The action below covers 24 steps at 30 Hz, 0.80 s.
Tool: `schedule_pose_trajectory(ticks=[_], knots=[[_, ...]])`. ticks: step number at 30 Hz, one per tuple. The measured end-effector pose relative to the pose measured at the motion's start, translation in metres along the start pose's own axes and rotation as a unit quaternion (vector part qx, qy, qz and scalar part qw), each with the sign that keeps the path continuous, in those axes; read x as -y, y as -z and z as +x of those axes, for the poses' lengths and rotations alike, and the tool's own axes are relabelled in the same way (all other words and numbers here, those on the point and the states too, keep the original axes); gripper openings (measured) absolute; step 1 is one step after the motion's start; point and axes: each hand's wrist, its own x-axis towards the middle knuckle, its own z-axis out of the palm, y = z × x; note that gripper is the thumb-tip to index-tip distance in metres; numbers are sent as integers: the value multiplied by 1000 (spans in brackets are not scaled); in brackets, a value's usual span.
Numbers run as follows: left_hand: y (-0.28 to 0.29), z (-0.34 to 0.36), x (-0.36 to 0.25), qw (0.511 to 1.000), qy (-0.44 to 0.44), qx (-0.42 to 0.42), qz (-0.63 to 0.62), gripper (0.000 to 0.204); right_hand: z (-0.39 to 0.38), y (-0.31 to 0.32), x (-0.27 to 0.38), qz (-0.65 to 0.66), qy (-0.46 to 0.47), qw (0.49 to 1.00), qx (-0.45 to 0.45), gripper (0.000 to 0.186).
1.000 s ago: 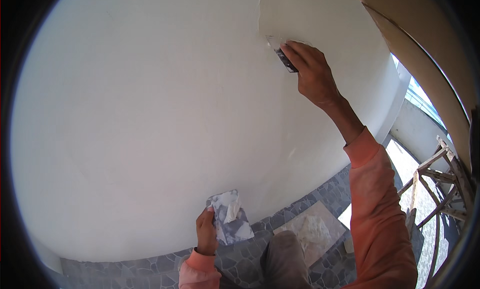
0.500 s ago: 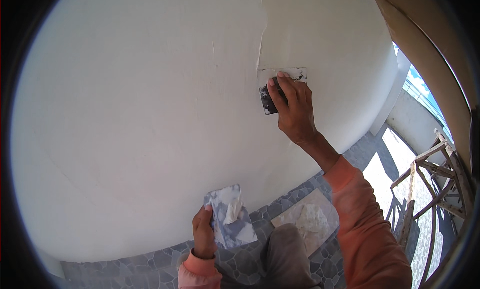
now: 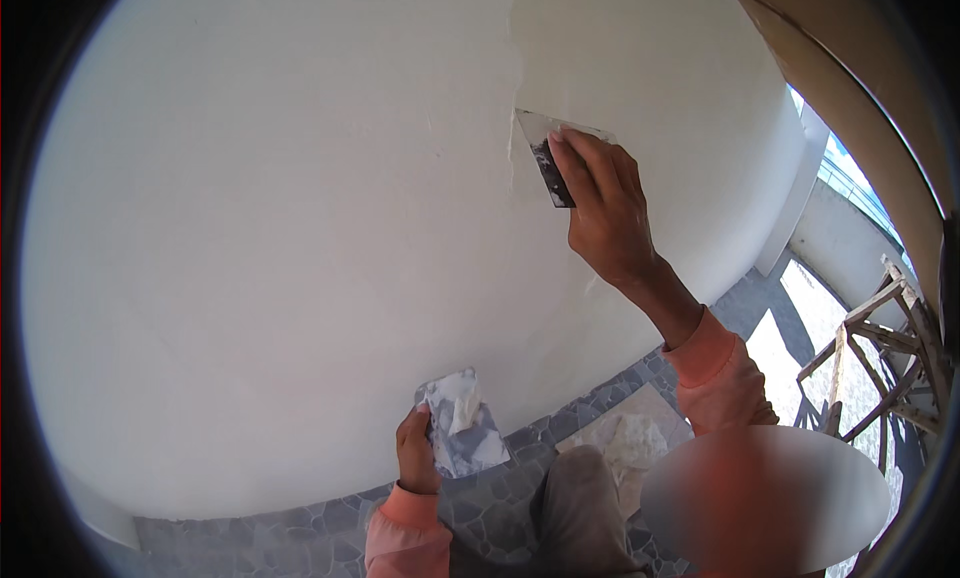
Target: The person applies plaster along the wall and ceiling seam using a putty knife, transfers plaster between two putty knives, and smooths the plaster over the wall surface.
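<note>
Head view: white wall [image 3: 250, 228] fills everything ahead of both hands. Right hand [image 3: 605, 213], raised, grips a putty knife [image 3: 545, 143] pressed flat to spread filler along a seam. Left hand [image 3: 415, 453], lower, clasps a filler-loaded metal plate [image 3: 462, 433], kept level and within reach.

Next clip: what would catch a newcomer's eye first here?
The big white wall fills most of the view. High on it, the right hand presses a putty knife flat beside a vertical ridge of filler. Lower down, the left hand holds a metal blade carrying a dab of white filler.
</note>
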Motion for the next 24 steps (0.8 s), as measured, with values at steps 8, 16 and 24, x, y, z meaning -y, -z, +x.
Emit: schedule_pose_trajectory(ticks=[8, 16, 24], knots=[[6, 2, 5, 1000, 0, -14, -3, 37, 66, -30, -53, -19, 53, 998, -27, 50], [-2, 1, 1, 1000, -6, 0, -6, 38, -4, -48, -13, -32, 57, 998, 5, 46], [-3, -3, 2, 1000, 1, 0, -22, 37, -98, -64, 42, -40, 49, 996, 61, 42]])
